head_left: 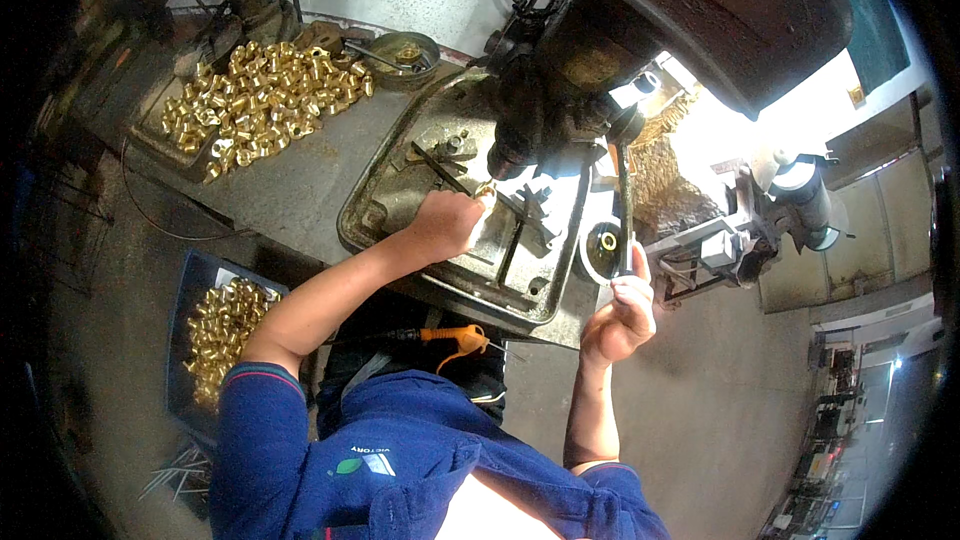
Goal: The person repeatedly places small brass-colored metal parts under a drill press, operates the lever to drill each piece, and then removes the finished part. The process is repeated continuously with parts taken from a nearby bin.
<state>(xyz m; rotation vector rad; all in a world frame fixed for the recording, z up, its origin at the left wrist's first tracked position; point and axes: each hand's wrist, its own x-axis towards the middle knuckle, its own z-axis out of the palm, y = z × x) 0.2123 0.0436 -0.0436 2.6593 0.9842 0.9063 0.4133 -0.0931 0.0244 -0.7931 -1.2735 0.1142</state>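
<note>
My left hand (447, 223) is closed at the drill press table (400, 230), pinching a small brass fitting (486, 192) just below the spindle (512, 152). Glare washes out part of the fitting, and I cannot tell whether the tool touches it. Off to the right, my right hand (622, 318) has its fingers round the lower end of the press's long feed lever (626, 205). The dark press head (700, 10) looms over the far side and hides part of the table.
Many brass fittings (265, 105) lie heaped at the far left, beside a round bowl (402, 62). A blue bin (190, 290) of similar fittings stands at left. An orange air gun (458, 338) hangs by my waist. A round dish (601, 246) sits near the lever.
</note>
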